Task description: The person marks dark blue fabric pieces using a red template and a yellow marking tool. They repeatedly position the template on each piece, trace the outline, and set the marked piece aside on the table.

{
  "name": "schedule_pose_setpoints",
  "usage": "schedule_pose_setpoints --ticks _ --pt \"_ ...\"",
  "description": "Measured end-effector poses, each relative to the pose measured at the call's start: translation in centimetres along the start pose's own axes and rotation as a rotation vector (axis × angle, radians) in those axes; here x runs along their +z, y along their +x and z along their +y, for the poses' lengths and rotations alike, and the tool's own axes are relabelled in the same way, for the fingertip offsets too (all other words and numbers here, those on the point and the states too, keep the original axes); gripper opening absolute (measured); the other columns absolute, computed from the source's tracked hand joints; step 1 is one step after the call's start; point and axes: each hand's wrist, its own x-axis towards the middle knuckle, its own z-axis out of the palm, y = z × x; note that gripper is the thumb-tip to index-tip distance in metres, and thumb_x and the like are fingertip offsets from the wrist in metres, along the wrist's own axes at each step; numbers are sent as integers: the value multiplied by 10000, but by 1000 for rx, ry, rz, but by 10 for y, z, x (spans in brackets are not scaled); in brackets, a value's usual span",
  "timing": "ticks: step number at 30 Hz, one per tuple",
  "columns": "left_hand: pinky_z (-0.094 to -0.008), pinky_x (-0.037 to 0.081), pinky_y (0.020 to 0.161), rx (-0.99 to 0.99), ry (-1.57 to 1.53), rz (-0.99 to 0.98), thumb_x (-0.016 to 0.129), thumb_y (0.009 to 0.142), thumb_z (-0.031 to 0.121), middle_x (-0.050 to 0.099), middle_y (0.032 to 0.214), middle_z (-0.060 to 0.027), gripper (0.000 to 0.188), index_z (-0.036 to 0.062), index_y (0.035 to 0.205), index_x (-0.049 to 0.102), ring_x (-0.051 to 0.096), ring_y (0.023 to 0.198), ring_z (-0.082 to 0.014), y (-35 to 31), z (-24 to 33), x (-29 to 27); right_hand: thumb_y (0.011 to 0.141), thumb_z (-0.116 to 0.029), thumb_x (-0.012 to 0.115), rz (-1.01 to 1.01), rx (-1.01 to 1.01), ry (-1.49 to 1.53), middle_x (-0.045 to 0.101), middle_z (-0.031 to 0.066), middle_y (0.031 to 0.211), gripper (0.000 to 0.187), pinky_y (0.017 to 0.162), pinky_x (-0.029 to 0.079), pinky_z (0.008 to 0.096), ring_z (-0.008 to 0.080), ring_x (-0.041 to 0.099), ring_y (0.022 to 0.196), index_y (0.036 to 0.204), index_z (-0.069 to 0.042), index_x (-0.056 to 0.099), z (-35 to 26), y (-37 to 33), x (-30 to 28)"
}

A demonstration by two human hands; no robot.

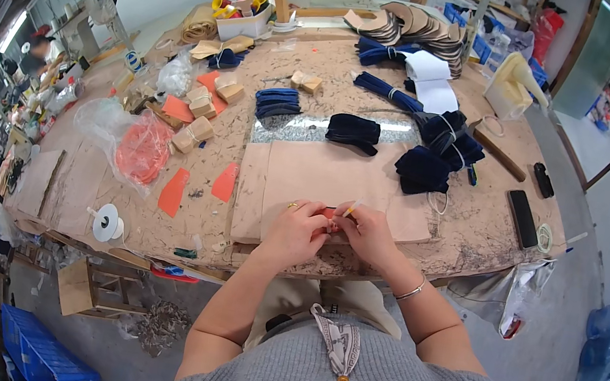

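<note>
Above the near edge of a beige board (309, 167), my left hand (297, 229) and my right hand (368, 234) meet with closed fingers. Pinched between them is a small orange-red piece (330, 214), mostly hidden by the fingertips. A dark line shows along its top, but I cannot make out what it is. On the board's far side lie a stack of dark navy fabric pieces (353, 131) and a tied navy bundle (424, 170). Flat orange pieces (224, 182) rest left of my left hand.
A white spool (107, 223) stands near the left front edge. Beyond it are a plastic bag with red-orange material (142, 149) and small tied bundles (192, 134). A phone (522, 218) and a wooden-handled tool (500, 154) lie at right. Curved pieces (426, 30) are piled at the back.
</note>
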Motion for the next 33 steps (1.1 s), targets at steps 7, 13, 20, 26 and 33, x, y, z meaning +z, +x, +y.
schedule_pose_setpoints --ticks 7,13,20,26,33 --pt "-410 488 947 5 20 5 748 743 107 648 1172 -120 236 73 973 711 599 1102 -315 -1 -3 2 850 50 631 -7 -88 5 675 145 930 163 688 553 351 275 700 796 994 -27 627 10 -9 -4" --pt "-358 470 995 -232 -542 162 743 808 77 619 1261 -148 282 37 1083 692 599 1157 -288 -3 -16 -11 823 65 637 294 -198 -100 670 155 967 266 799 557 377 317 685 934 1073 -24 626 19 -9 -13" --pt "-360 461 1011 -307 -435 499 746 813 63 611 1296 -152 328 39 1132 676 590 1192 -270 -15 -54 -4 804 -156 740 -88 -290 -355 661 101 921 178 723 525 403 337 646 809 946 -78 667 16 -5 4" --pt "-383 450 1029 -246 -266 446 753 805 74 598 1316 -153 344 52 1139 675 579 1209 -295 -21 -46 -5 795 -64 709 310 -337 -406 668 100 858 122 711 516 406 330 650 803 913 -68 679 20 23 -38" --pt "-393 451 1028 -221 -334 429 746 811 73 586 1329 -162 336 47 1138 677 565 1227 -302 -14 -45 -2 777 0 743 360 0 -761 687 119 887 119 806 538 402 349 683 963 874 -38 685 60 34 -155"
